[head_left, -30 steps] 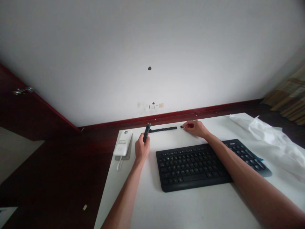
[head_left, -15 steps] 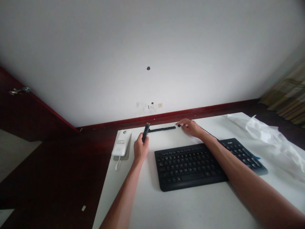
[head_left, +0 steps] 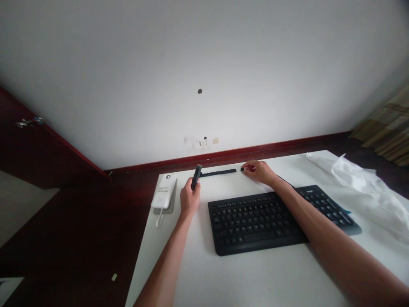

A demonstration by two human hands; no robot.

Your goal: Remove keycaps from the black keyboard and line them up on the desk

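Beyond the keyboard (head_left: 271, 219), the left hand (head_left: 189, 200) grips a dark tool (head_left: 196, 177), the right hand (head_left: 259, 171) pinching a keycap (head_left: 243, 169).

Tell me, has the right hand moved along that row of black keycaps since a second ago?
No. The right hand sits just right of the keycap row, much as before; small shifts match the camera's wobble.

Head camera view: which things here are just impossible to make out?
- Small dark piece at the right hand: too small to identify.
- Dark tool in the left hand: lower end hidden by fingers.
- Keyboard: legends too small, middle covered by the right forearm.
- White power bank: print unreadable.
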